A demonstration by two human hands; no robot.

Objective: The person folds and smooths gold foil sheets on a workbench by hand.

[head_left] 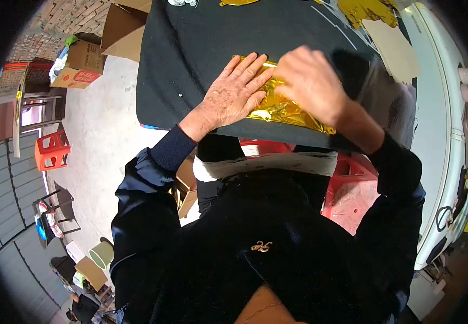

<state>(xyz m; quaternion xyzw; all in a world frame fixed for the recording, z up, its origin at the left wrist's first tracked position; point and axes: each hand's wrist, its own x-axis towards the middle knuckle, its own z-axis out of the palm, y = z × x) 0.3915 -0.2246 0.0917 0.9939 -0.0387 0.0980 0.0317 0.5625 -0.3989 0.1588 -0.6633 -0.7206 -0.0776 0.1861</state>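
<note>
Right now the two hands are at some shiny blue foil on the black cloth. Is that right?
Not quite: the shiny foil is gold, not blue, as the head view shows. The left hand and right hand are at it, on the black cloth.

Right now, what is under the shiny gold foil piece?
The shiny gold foil piece lies on the black cloth, visible around it. Anything between them is covered, so I cannot see it. The bare left hand also hides part of the foil.

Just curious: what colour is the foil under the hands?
The foil is gold, clearest in the head view.
</note>
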